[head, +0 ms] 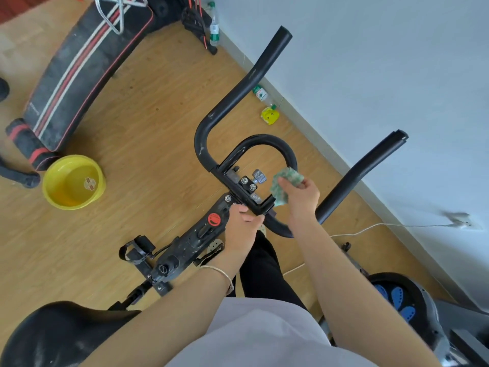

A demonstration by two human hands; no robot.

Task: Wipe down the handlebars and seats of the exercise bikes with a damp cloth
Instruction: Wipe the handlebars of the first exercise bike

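Right hand (301, 198) grips cloth (287, 178), left (242, 225) seemingly handlebars (234, 100)

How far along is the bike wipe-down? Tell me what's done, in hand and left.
Done: nothing shows as finished; no wiped patch can be told apart. In hand: the right hand holds the cloth against the inner loop of the handlebars, while the left hand grips their centre. Left: the long outer grips, and the seat, which looks dusty.
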